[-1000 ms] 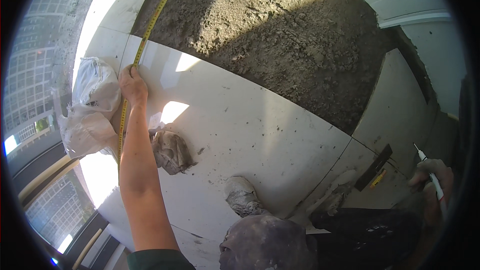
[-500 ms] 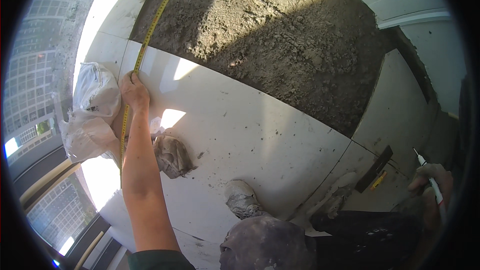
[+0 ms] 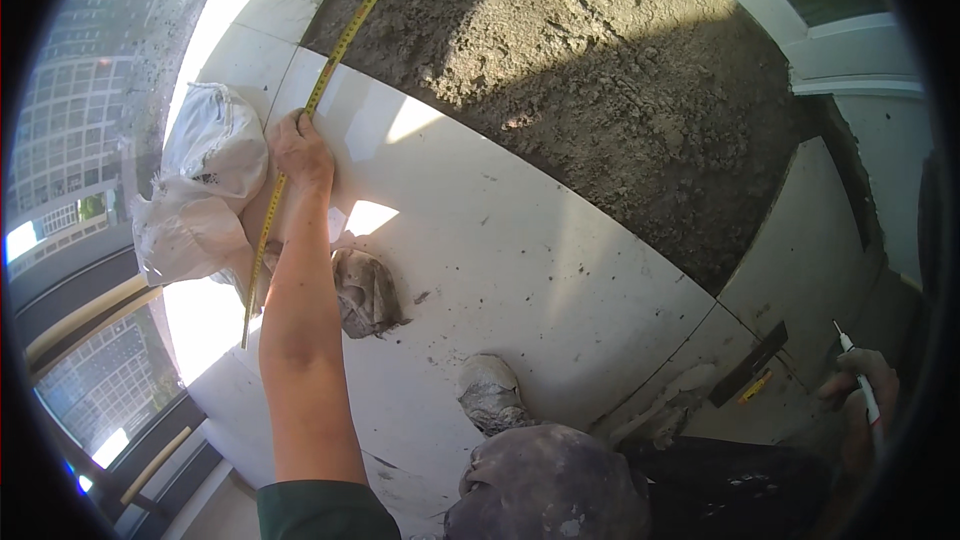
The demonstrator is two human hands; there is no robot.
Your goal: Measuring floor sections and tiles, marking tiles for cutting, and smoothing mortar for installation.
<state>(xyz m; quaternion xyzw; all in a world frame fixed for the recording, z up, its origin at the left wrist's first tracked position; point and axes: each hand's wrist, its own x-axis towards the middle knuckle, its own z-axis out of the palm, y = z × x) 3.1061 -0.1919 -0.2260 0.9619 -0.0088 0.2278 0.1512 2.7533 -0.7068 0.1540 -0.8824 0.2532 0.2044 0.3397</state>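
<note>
My left hand (image 3: 300, 148) presses and pinches a yellow tape measure (image 3: 348, 35), stretched across pale tiles (image 3: 540, 260) and over rough grey mortar (image 3: 610, 110). Beside that hand lies a crumpled white sack (image 3: 210, 145); a muddy grey bundle (image 3: 365, 292) is right of my forearm. At the right edge, my right hand (image 3: 860, 390) is closed around a slim white pen (image 3: 848, 345), tip pointing upward. Near it lie a dark flat strip (image 3: 748, 365) and a small yellow tool (image 3: 755, 386). My dusty knee (image 3: 540, 480) is at the bottom.
Glazing (image 3: 80, 140) with railings runs down the left, buildings visible through it. A white door frame (image 3: 850, 55) edges the upper right. A separate tile (image 3: 790, 220) borders the mortar on the right. A grey, crusted shoe (image 3: 485, 390) rests on the tiles above my knee.
The view has shifted slightly, moving most of the scene rightward in the picture. My left hand stays on the tape and my right hand still grips the pen.
</note>
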